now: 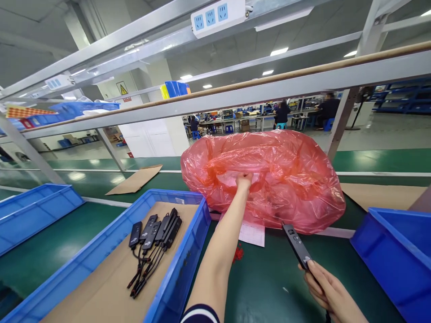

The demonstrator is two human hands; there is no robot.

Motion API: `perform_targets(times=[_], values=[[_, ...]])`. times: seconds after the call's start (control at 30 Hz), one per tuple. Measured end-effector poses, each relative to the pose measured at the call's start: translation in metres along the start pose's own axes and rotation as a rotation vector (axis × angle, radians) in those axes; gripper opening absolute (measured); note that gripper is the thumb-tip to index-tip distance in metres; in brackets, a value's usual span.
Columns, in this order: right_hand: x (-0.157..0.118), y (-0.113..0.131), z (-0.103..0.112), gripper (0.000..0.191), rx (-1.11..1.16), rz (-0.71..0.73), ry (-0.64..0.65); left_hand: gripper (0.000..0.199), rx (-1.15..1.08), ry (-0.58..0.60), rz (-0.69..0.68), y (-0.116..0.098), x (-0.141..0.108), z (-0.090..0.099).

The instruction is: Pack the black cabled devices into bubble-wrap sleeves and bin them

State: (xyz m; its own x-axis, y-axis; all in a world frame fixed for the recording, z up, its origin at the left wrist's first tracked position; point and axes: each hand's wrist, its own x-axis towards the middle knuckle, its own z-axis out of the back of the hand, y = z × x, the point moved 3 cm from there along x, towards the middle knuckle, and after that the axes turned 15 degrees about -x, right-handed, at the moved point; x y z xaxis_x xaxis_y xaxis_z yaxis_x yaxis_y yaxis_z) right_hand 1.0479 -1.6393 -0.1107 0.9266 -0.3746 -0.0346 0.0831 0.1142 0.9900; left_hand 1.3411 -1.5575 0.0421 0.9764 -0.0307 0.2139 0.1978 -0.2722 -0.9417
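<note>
Black cabled module (296, 243) at four o'clock is gripped by the right hand (332, 289); left hand (244, 179) meets the red plastic bag (303, 179), its fingers' hold unclear.

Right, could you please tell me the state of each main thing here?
Red plastic bag: puffed out, wrinkled.
Left grip: at the bag, fingers partly hidden.
Held device: tilted.
Right grip: closed on that device.
Middle blue bin: open-topped, cardboard-lined.
Black devices: clustered in that bin, cables attached.
Left blue bin: open-topped.
Right blue bin: open-topped.
Paper sheet: partly covered by the bag.
Red bits: loosely heaped.
Nearest socket strip: nothing plugged in.
</note>
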Motion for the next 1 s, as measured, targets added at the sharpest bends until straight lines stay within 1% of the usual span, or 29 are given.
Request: perform_targets(times=[0.07,0.13,0.2,0.3,0.37,0.4,0.47,0.53,0.57,0.6,0.63,0.67,0.7,0.73,0.77,0.83,0.9,0.93,0.97,1.0], values=[[0.004,-0.001,0.002,0.066,-0.114,0.059,0.011,0.018,-0.054,-0.009,-0.031,-0.008,-0.013,0.006],[0.007,-0.004,0.003,0.069,-0.211,0.100,0.022,0.011,-0.115,-0.010,-0.094,-0.022,-0.033,0.024],[0.007,-0.007,0.002,0.069,-0.265,0.112,0.024,0.016,-0.172,-0.009,-0.167,-0.040,-0.063,0.050],[0.004,-0.011,-0.005,0.064,-0.345,0.137,0.023,0.021,-0.234,0.030,-0.220,-0.062,-0.121,0.093],[0.001,-0.013,-0.009,0.060,-0.382,0.153,0.024,0.028,-0.268,0.121,-0.166,-0.070,-0.161,0.116],[0.000,-0.014,-0.009,0.058,-0.394,0.159,0.020,0.032,-0.292,0.186,-0.096,-0.070,-0.179,0.124],[-0.003,-0.017,-0.004,0.054,-0.405,0.161,-0.009,0.038,-0.325,0.332,0.090,-0.062,-0.209,0.133],[-0.006,-0.020,0.009,0.053,-0.403,0.148,-0.064,0.040,-0.309,0.511,0.290,-0.045,-0.228,0.134],[-0.008,-0.022,0.017,0.054,-0.397,0.138,-0.092,0.039,-0.259,0.608,0.362,-0.035,-0.233,0.132],[-0.012,-0.022,0.026,0.055,-0.389,0.126,-0.117,0.035,-0.151,0.715,0.403,-0.023,-0.236,0.129],[-0.017,-0.023,0.035,0.055,-0.377,0.114,-0.138,0.030,0.002,0.815,0.413,-0.011,-0.237,0.125],[-0.024,-0.023,0.044,0.056,-0.362,0.101,-0.152,0.024,0.178,0.895,0.396,0.000,-0.237,0.121],[-0.033,-0.023,0.052,0.057,-0.345,0.089,-0.160,0.017,0.355,0.942,0.358,0.011,-0.236,0.117],[-0.043,-0.024,0.058,0.058,-0.328,0.080,-0.168,0.011,0.512,0.953,0.306,0.020,-0.236,0.112],[-0.053,-0.025,0.063,0.059,-0.315,0.068,-0.161,0.011,0.632,0.933,0.255,0.026,-0.237,0.108],[-0.074,-0.032,0.068,0.063,-0.302,0.020,-0.108,0.022,0.767,0.838,0.176,0.035,-0.250,0.099],[-0.091,-0.045,0.068,0.068,-0.314,-0.062,-0.045,0.032,0.869,0.756,0.107,0.041,-0.275,0.091],[-0.099,-0.052,0.068,0.071,-0.339,-0.099,-0.030,0.033,0.905,0.752,0.087,0.045,-0.292,0.087],[-0.104,-0.060,0.068,0.075,-0.379,-0.120,-0.028,0.032,0.939,0.782,0.079,0.051,-0.310,0.083],[-0.109,-0.066,0.068,0.077,-0.429,-0.118,-0.044,0.030,0.974,0.836,0.084,0.057,-0.328,0.079]])
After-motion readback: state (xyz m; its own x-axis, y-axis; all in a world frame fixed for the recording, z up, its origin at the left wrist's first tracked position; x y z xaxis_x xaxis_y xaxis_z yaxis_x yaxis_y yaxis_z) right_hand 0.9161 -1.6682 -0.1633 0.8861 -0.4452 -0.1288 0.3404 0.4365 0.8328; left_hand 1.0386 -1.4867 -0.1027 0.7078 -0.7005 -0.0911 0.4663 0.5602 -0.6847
